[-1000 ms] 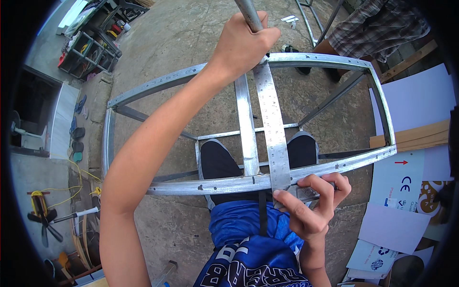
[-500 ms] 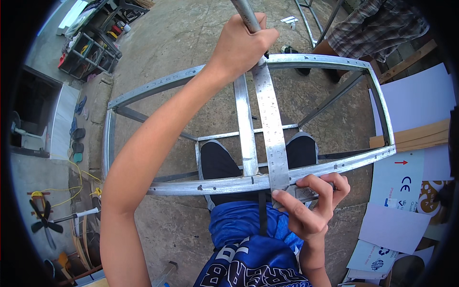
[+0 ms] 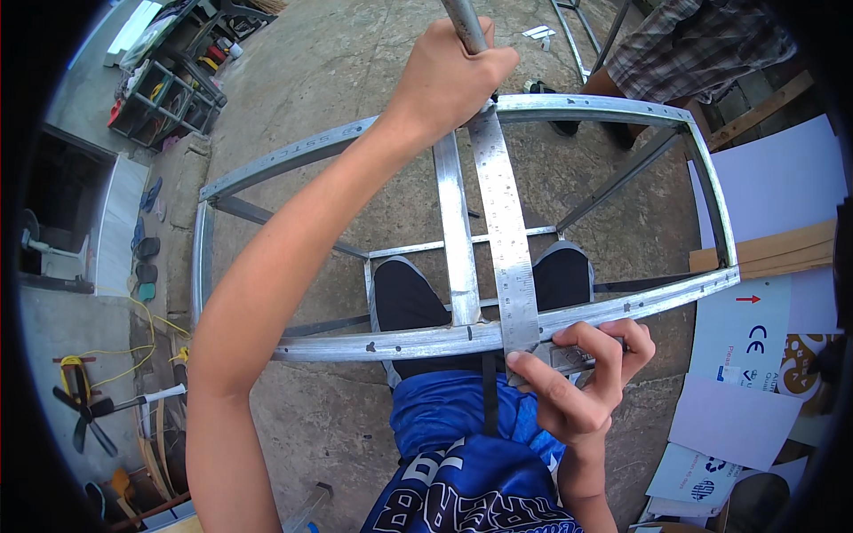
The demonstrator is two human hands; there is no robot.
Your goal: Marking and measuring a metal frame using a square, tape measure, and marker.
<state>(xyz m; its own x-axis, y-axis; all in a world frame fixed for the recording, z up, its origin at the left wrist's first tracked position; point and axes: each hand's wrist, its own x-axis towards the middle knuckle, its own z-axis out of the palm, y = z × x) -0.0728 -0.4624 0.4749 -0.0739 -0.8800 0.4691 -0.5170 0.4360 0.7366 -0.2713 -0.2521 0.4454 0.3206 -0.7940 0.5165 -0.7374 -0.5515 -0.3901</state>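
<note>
Slippers [image 3: 147,248] are lined up; beyond them, a cluttered rack [image 3: 169,99] is seen; nearer, yellow cord [image 3: 153,333], black fan blades [image 3: 86,415]; far right, pale sheets [image 3: 733,417].

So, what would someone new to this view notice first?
Probably the silvery metal frame across the middle, with a metal ruler lying over it, just right of its centre bar. Next come the hands: the left hand grips a grey rod at the frame's far side, while the right hand holds the ruler's near end.
</note>
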